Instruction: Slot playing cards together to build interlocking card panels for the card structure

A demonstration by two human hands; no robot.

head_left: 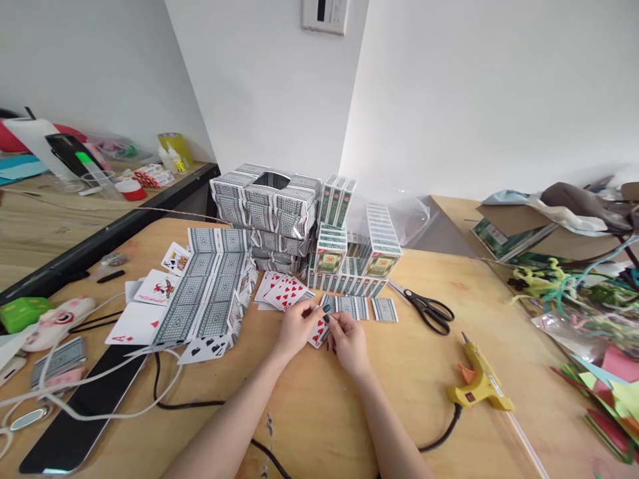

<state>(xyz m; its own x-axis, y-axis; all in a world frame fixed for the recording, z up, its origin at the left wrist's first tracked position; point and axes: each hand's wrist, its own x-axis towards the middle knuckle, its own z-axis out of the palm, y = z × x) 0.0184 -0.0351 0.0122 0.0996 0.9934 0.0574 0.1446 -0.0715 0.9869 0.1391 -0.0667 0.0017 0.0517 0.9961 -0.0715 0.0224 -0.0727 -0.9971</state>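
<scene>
Both my hands meet over the wooden table, pinching one playing card with red hearts. My left hand grips its upper left edge, and my right hand has its fingers closed at the card's right side. Just beyond them lie several face-down cards in a row. Fanned heart cards rest left of my left hand. Further left is a folded structure of joined cards, with loose face-up cards around it.
Stacked card-covered boxes and card packs stand at the back. Black scissors and a yellow glue gun lie right. A phone, white cable and black cord spread left. Colourful scraps sit far right.
</scene>
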